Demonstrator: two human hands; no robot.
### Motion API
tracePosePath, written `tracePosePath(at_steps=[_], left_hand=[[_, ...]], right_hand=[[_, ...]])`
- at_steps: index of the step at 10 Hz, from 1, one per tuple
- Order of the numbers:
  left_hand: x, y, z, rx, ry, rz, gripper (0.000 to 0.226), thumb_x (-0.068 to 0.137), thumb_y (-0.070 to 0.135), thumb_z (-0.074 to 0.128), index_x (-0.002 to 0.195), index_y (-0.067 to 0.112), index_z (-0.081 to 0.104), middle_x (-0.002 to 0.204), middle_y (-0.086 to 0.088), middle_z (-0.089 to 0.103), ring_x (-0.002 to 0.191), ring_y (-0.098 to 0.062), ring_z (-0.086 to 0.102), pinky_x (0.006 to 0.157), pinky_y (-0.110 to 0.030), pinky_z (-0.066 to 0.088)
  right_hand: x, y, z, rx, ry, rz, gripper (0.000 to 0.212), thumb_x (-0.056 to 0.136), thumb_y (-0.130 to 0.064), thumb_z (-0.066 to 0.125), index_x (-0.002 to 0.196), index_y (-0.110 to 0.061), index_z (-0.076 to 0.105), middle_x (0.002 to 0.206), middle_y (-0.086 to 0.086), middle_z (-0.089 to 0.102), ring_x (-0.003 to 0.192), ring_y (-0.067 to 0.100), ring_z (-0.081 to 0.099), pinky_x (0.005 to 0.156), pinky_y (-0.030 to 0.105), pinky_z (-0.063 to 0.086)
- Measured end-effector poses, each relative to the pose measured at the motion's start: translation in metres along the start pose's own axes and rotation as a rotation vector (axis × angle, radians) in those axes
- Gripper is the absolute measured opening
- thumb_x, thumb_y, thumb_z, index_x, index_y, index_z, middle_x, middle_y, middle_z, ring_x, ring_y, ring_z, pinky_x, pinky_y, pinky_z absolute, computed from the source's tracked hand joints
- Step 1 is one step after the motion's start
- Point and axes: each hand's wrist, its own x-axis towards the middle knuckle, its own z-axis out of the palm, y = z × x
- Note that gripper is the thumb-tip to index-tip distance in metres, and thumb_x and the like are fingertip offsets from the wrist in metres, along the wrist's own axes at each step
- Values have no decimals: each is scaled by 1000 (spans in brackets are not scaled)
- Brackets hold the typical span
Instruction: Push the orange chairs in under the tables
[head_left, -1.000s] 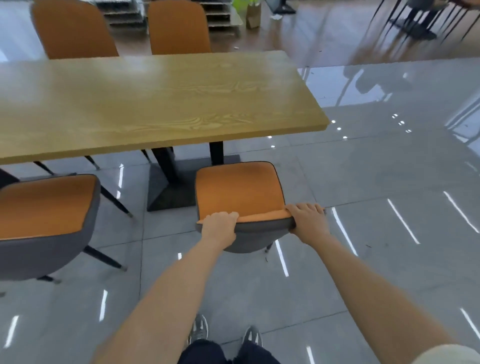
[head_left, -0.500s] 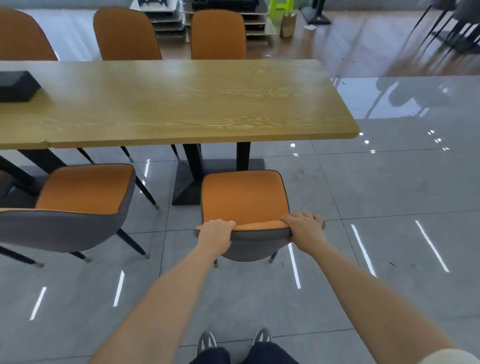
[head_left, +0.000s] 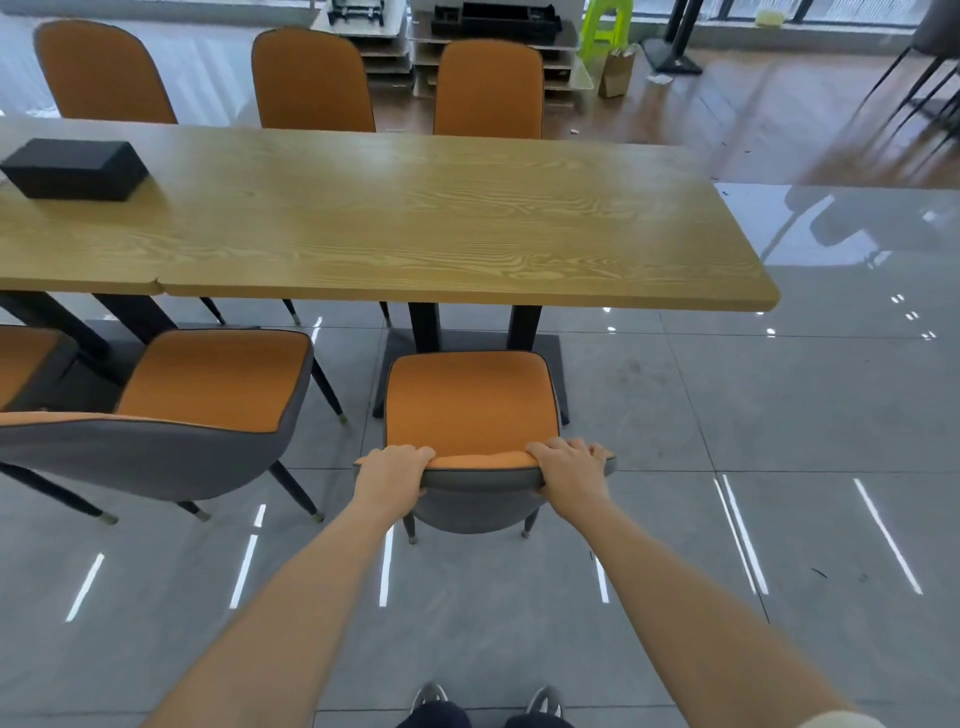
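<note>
Both hands clamp the top of the chair (head_left: 470, 402) back, left hand (head_left: 390, 475) and right hand (head_left: 570, 470) set at its two corners, fingers curled over the rim. The seat stands clear of the bench (head_left: 415, 218), its front edge near the black pedestal base (head_left: 550, 345). To push well, press evenly through both hands and steer straight (the base sits dead ahead, so the legs may catch). The next chair (head_left: 208, 384) leftward also stands out

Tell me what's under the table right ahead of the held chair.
Under the table: two black posts on a dark base plate, plus far chairs' legs. The tabletop hides everything higher.
</note>
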Motion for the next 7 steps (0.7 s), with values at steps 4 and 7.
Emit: tracePosePath(at_steps=[4,7], left_hand=[[38,-44,-15,26,77,1,38,89,15,54,126,23,50,119,-2,61,116,-22,53,98,-36,37],[32,-44,-15,60,46,44,51,88,19,60,134,20,39,129,-3,53,124,-23,44,106,-39,34]], right_hand=[[42,-32,-5,15,58,33,40,90,-24,59,128,-26,47,128,3,55,123,31,43,107,55,26],[35,-35,-4,-10,58,47,42,89,-27,61,128,-24,44,130,3,53,123,30,43,105,48,29]])
